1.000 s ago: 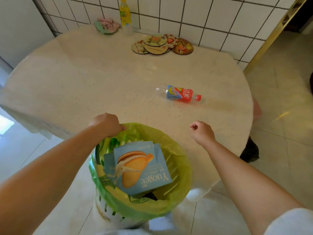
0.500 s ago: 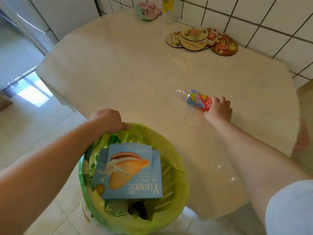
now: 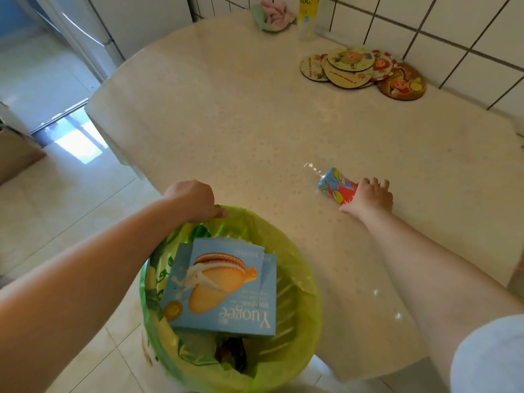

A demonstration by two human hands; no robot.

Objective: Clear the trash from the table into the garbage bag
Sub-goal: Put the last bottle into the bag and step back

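Observation:
An empty plastic bottle [image 3: 333, 184] with a blue and red label lies on its side on the beige table [image 3: 241, 123]. My right hand [image 3: 368, 195] is closed around its cap end. My left hand [image 3: 192, 199] grips the far rim of the green garbage bag [image 3: 297, 279], which lines a bin held against the table's near edge. A blue biscuit box [image 3: 224, 287] lies on top of other trash inside the bag.
Several round picture coasters [image 3: 363, 70] lie stacked at the back right by the tiled wall. A yellow-labelled bottle [image 3: 307, 15] and a pink and green cloth [image 3: 272, 15] stand at the back. Tiled floor and a doorway lie to the left.
My right hand reached forward from the table's near edge to the lying bottle and closed on it. My left hand stayed on the bag's rim. The camera came closer.

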